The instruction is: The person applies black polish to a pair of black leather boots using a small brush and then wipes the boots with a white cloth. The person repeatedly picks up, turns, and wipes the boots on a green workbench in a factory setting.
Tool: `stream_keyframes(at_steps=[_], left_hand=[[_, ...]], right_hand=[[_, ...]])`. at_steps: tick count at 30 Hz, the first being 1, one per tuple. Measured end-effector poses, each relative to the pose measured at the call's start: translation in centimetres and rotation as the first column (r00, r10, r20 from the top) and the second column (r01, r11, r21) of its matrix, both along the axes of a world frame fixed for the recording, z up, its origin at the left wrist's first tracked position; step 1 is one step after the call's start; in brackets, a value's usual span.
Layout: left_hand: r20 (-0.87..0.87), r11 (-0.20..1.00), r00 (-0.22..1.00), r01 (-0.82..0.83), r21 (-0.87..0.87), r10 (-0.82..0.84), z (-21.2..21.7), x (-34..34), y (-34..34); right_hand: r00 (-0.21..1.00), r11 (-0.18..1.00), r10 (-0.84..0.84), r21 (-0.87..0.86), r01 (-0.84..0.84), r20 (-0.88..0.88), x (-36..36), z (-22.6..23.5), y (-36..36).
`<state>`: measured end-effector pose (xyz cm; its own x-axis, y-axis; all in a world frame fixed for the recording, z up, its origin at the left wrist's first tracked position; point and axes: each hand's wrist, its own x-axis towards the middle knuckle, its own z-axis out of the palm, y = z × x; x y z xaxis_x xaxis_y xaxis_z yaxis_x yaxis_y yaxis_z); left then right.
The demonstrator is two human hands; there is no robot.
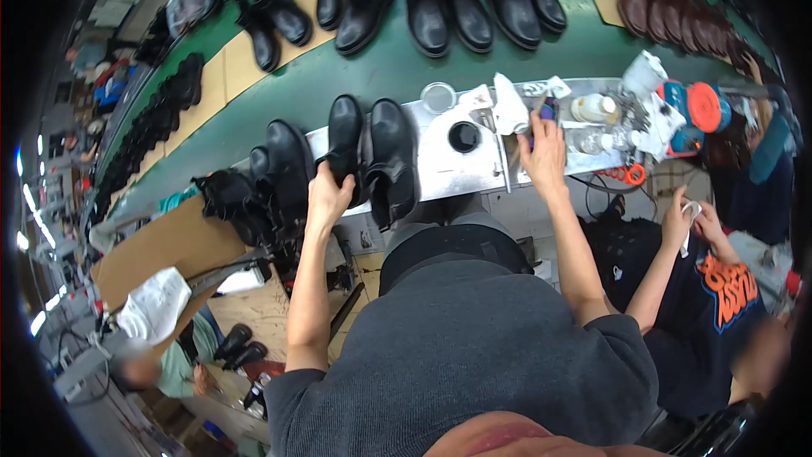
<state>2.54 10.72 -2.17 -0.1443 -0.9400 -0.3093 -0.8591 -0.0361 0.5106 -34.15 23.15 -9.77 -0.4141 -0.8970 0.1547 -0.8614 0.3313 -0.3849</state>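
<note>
We see the left hand (328,193) reaching up to a black ankle boot (345,142) that stands on the near edge of a grey metal shelf (440,171); its fingers curl around the boot's heel and back, gripping it. A second black boot (392,159) stands just beside it to the right, touching or nearly so, and more dark boots (283,173) crowd the shelf's left end. The right hand (542,152) lies further right on the shelf, fingers closed around a small dark tool (548,108) whose kind we cannot tell. Between the hands sits a round black pot (463,136), open, its contents looking dark. Behind it is a shallow clear dish (438,97); we cannot tell what it holds. A white cloth (510,106) lies by the right hand, and a pale bottle (595,107) lies beyond it. Pairs of black boots (440,0) stand on the green conveyor belt (372,76) behind. To the right, another person's hands (694,216) hold something white.
</note>
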Motion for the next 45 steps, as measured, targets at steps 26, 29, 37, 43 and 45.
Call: stream_keyframes(at_steps=[26, 29, 37, 43, 45], left_hand=[[-0.684, 0.743, 0.309, -0.401, 0.536, 0.661, -4.2, 5.8, 2.0], [-0.742, 0.740, 0.020, -0.100, 0.665, 0.670, -4.0, 8.0, 2.7], [-0.682, 0.663, -0.137, -0.160, 0.731, 0.718, -5.6, 8.4, 1.1], [-0.648, 0.629, -0.218, -0.154, 0.762, 0.730, -6.1, 9.2, 1.2], [-0.637, 0.619, -0.244, -0.156, 0.770, 0.731, -6.2, 9.4, 1.3]], right_hand=[[0.930, 0.968, -0.237, -0.008, 0.250, 0.280, -1.6, -2.0, 5.2], [0.991, 0.994, -0.087, -0.051, 0.092, 0.098, -1.8, -4.7, 4.9], [0.982, 0.986, -0.167, -0.005, 0.169, 0.089, -3.6, -9.7, 4.0], [0.954, 0.951, -0.277, -0.110, 0.289, 0.112, -4.5, -9.1, 3.3], [0.916, 0.931, -0.330, -0.081, 0.356, 0.227, -4.5, -9.0, 3.2]])
